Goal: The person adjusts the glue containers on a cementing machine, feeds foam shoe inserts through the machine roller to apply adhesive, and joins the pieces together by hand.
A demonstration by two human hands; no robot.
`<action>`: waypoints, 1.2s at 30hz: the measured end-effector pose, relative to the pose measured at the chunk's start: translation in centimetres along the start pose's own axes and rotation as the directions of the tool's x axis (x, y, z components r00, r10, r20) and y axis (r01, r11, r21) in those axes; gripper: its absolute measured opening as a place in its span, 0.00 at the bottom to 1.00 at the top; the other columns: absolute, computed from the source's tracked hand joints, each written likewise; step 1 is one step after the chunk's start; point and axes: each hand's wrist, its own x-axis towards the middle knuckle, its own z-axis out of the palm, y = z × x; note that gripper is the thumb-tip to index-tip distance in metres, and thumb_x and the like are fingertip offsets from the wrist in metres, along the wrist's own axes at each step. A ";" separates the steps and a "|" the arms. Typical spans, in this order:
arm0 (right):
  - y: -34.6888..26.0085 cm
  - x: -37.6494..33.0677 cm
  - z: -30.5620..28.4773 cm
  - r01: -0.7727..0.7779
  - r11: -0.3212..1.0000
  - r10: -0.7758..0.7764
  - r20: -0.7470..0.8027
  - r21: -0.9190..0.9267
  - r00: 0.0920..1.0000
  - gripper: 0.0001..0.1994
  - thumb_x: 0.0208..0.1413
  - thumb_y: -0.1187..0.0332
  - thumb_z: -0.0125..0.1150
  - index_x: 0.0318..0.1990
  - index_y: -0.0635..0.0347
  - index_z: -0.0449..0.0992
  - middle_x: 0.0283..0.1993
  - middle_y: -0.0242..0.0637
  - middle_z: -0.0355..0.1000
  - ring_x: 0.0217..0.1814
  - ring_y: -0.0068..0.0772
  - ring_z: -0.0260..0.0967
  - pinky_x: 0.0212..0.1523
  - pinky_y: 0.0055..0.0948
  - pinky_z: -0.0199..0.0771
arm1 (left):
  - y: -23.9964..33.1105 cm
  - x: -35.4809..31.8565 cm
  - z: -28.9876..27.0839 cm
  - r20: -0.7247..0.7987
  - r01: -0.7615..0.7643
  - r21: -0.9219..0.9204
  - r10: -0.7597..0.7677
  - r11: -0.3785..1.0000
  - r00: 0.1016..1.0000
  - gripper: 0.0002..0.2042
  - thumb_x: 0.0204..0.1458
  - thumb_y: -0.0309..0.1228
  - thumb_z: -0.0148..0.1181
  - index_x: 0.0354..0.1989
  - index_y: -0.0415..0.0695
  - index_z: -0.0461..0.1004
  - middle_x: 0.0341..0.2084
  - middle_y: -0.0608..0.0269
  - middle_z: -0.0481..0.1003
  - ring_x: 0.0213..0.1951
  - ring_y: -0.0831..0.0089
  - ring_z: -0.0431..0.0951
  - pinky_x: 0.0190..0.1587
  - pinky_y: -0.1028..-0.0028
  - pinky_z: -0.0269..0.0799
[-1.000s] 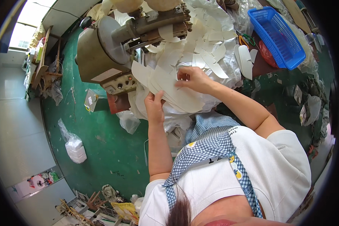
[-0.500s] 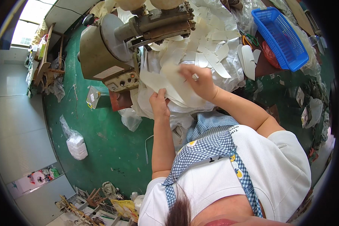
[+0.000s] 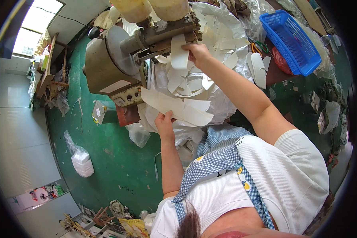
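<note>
My left hand (image 3: 165, 126) is closed on a few curved white sheet pieces (image 3: 178, 109), fanned out low over the near side of the plastic-covered work surface. Farther off, my right hand (image 3: 199, 55) pinches the edge of one rounded white sheet (image 3: 179, 55). That sheet's far end lies at the roller arm (image 3: 162, 29) of an olive-green machine (image 3: 107, 67); whether the rollers grip it I cannot tell. Beneath and beyond the right hand, loose white pieces (image 3: 186, 84) lie scattered on the plastic.
Two yellowish cups (image 3: 168, 8) sit atop the machine. To the right stand a blue plastic basket (image 3: 291, 43), a red bag (image 3: 281, 59), orange- and green-handled scissors (image 3: 256, 47) and more white pieces (image 3: 258, 68). A plastic-wrapped white bundle (image 3: 82, 163) lies on the green floor (image 3: 111, 154).
My right hand has moved forward from beside the left one to the machine's rollers, carrying one white sheet. The left hand still holds its pieces, slightly lower and nearer to me.
</note>
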 end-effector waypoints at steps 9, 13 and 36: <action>3.9 -9.2 -2.6 0.422 0.364 0.019 0.460 -0.830 0.888 0.24 0.43 0.50 0.68 0.39 0.61 0.71 0.34 0.33 0.71 0.34 0.29 0.66 0.34 0.28 0.67 | 1.2 2.3 0.4 0.225 -0.047 -0.113 0.071 0.993 0.972 0.11 0.53 0.26 0.53 0.43 0.34 0.72 0.37 0.60 0.76 0.37 0.74 0.76 0.40 0.73 0.74; 4.1 -11.7 -3.1 0.516 0.342 -0.035 0.538 -0.785 0.842 0.20 0.43 0.59 0.70 0.39 0.63 0.72 0.31 0.34 0.71 0.33 0.26 0.66 0.36 0.27 0.68 | 2.9 2.6 1.2 0.296 -0.014 -0.068 0.033 0.998 0.954 0.11 0.54 0.26 0.52 0.43 0.34 0.71 0.39 0.58 0.75 0.40 0.71 0.77 0.44 0.69 0.74; 1.8 -11.3 -2.5 0.555 0.789 -0.494 0.266 -0.263 0.828 0.08 0.54 0.74 0.58 0.42 0.60 0.73 0.35 0.27 0.71 0.36 0.16 0.67 0.36 0.19 0.69 | -2.0 4.4 1.4 -0.033 0.059 -0.149 -0.065 0.987 0.997 0.06 0.51 0.28 0.50 0.26 0.41 0.71 0.23 0.68 0.69 0.26 0.77 0.71 0.30 0.73 0.74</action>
